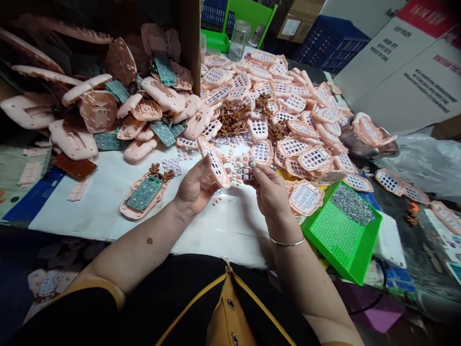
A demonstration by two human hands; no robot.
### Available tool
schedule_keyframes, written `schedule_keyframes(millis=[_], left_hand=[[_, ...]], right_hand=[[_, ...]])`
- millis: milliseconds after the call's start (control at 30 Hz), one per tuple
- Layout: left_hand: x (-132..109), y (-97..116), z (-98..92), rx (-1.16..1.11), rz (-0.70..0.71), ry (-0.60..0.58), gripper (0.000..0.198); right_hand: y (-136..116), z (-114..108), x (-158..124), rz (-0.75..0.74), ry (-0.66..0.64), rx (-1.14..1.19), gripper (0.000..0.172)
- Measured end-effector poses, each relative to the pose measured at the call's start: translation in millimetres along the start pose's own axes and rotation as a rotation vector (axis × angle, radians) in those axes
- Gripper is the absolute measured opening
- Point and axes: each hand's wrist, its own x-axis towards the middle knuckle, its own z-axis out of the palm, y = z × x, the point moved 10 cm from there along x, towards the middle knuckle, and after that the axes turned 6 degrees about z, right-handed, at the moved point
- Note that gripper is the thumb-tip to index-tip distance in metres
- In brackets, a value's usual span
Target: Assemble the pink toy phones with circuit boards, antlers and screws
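My left hand (196,187) grips a pink plastic shell (214,163) with rows of key holes, tilted on its edge above the white work surface. Close beside it on the right, my right hand (270,187) pinches a small keypad (245,168) of pale square keys. The two parts are near each other, and I cannot tell whether they touch. Loose small keys (172,166) lie on the white sheet behind my left hand. To the left of that hand rests a pink shell with a green circuit board (144,192) in it and brown antler pieces (161,172) at its top.
A large pile of pink shells (315,158) covers the back and right, with brown antlers (232,120) among it. The box (196,48) at left holds shells and circuit boards. A green tray (334,240) of small screws (353,205) stands right. A glass jar (239,41) stands behind.
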Motion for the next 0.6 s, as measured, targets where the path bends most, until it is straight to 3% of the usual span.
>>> schedule_keyframes(millis=[100,200,267,367,467,600], left_hand=[[-2.4,-12.5,4.5,0.062,-0.075,-0.06,0.034],[-5.9,-22.6,14.0,0.119,-0.119,-0.194,0.037],[-8.4,-26.3,20.2,0.149,-0.124,-0.285,0.039],[-10.6,-27.1,25.9,0.16,-0.115,-0.364,0.037],[-11.3,-26.4,28.6,0.17,-0.108,-0.404,0.041],[-13.1,-28.1,30.0,0.177,-0.119,-0.458,0.044]], right_hand=[[-15.2,-0.5,-12.5,-0.096,0.056,-0.093,0.026],[-45.9,2.0,-34.7,-0.321,0.187,-0.404,0.025],[-69.2,16.7,-54.9,-0.543,0.245,-0.696,0.021],[-88.8,48.5,-82.7,-0.855,0.228,-0.987,0.02],[-97.6,66.7,-98.8,-1.015,0.159,-1.007,0.02],[-105.5,71.3,-104.3,-1.005,0.042,-0.864,0.021]])
